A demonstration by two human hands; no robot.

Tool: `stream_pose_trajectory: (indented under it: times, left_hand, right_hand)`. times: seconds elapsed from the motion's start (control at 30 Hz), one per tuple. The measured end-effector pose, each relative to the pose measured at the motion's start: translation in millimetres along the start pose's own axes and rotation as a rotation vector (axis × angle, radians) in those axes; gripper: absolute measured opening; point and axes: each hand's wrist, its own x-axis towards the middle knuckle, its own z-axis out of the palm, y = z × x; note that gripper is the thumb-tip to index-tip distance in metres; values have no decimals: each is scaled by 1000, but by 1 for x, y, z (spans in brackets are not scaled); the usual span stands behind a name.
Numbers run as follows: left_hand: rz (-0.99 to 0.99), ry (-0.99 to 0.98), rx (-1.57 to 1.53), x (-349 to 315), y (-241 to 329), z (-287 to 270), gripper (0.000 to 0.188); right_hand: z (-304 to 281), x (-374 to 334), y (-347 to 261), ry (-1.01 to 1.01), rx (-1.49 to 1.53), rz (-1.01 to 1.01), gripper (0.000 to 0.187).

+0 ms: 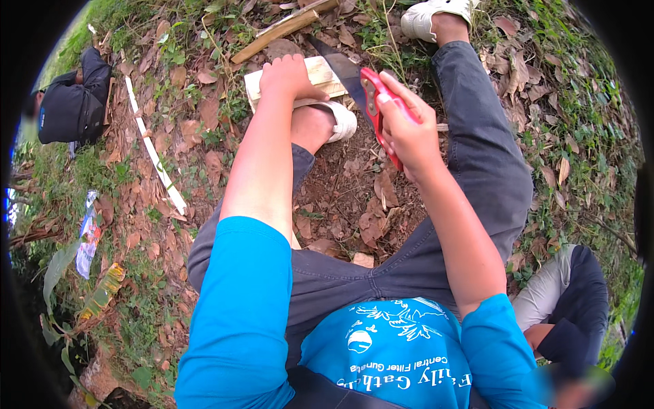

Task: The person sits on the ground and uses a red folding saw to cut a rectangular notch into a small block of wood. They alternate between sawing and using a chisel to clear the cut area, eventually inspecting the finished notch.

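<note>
A flat, pale wooden board (317,71) is held under the curled fingers of the left hand (281,75). At the board's right end, a thin metal saw (346,71) is gripped by its smooth red handle (372,92) in the wrapped fingers of the right hand (412,133).

The red saw handle (372,92) looks like smooth, glossy plastic and the saw blade (344,71) dull dark metal, the block (320,73) is pale, matt wood, the shirt (381,337) and trousers (484,163) are matt cloth, and the wrapper (88,238) on the leaf-rough ground (340,198) resembles shiny plastic film.
</note>
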Motion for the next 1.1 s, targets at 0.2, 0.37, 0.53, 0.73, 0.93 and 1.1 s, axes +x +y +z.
stream_pose_trajectory:
  times: [0.2,0.37,0.53,0.73,0.93,1.1]
  left_hand:
    - [-5,-38,-18,9,-2,0,120]
    - [-12,-15,-23,8,-14,13,120]
    - [-10,25,-7,2,-5,11,119]
    - [2,-33,13,4,-1,1,120]
    - [5,-58,-8,19,-9,6,122]
    - [-7,-54,15,13,-15,13,123]
  right_hand:
    - [3,-36,26,-27,-173,-195,49]
    - [-48,-120,-30,-84,-243,54,50]
    - [-44,-101,-35,-111,-131,87,50]
    - [18,-37,3,-82,-162,-216,47]
    - [-35,-75,-1,-89,-208,-102,50]
    - [-78,-146,-65,-111,-49,333,53]
